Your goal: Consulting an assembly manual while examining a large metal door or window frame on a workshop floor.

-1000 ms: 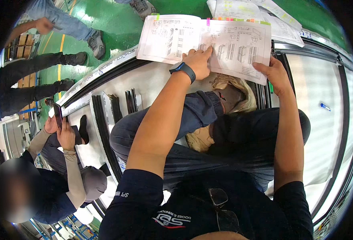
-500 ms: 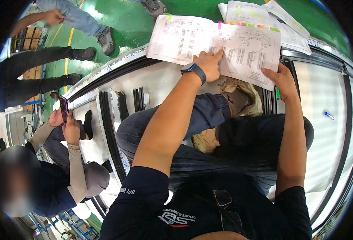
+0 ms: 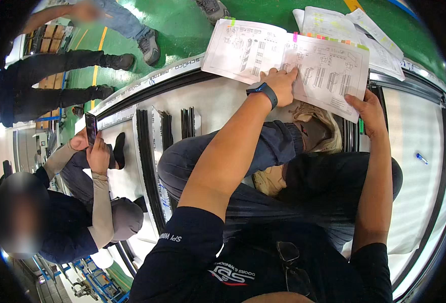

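An open booklet [image 3: 329,76] of printed profile drawings, with coloured tabs along its top edge, is spread in front of my crossed legs. My left hand [image 3: 279,87], with a dark watch on the wrist, lies over the lower middle of the pages. Its index finger stretches out and touches a drawing on the right-hand page. My right hand [image 3: 369,112] grips the booklet's lower right corner, thumb on top and fingers behind the page.
Loose papers [image 3: 329,25] lie beyond the booklet. Dark profiles [image 3: 150,161] stand to my left, and a blue marker [image 3: 421,158] lies on the white surface at right. A seated co-worker [image 3: 66,217] holds a phone [image 3: 91,129]; other people's legs [image 3: 76,96] are behind.
The whole view has shifted, so the scene sits further right. Both hands keep nearly the same places on the booklet, with the left index finger still on the right-hand page.
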The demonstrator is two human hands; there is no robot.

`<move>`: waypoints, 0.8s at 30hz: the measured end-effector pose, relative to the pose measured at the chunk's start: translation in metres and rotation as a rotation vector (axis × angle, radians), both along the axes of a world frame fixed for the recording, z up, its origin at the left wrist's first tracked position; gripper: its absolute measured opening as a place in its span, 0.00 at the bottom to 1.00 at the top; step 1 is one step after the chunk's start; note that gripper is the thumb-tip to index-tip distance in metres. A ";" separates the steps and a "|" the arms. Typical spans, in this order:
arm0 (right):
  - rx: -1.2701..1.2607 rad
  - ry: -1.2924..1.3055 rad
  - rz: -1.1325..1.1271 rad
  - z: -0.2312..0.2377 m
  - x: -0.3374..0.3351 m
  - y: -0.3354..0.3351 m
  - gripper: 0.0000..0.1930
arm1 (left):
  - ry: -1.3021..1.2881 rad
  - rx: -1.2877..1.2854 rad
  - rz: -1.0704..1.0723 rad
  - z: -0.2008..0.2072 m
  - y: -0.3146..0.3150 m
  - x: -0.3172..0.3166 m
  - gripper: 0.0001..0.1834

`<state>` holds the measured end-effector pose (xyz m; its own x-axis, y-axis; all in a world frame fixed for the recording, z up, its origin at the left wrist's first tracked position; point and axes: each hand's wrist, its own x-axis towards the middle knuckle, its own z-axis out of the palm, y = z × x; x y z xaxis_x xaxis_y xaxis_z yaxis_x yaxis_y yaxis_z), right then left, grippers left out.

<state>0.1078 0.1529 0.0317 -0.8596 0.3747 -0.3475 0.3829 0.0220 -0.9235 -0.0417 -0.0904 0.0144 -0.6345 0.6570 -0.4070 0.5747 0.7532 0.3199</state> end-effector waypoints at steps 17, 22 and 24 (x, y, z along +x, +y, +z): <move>-0.087 0.030 0.046 -0.002 -0.003 -0.001 0.21 | 0.040 -0.008 -0.014 -0.002 -0.002 -0.001 0.44; -0.022 0.010 0.042 -0.015 0.001 0.016 0.24 | 0.059 -0.030 -0.032 0.002 0.001 0.000 0.49; -0.007 -0.035 0.062 -0.018 0.002 0.025 0.25 | 0.035 -0.018 -0.027 0.001 0.003 0.002 0.47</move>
<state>0.1098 0.1775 0.0133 -0.8683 0.3188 -0.3800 0.4130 0.0402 -0.9098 -0.0396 -0.0871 0.0154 -0.6304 0.6671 -0.3970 0.6059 0.7425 0.2856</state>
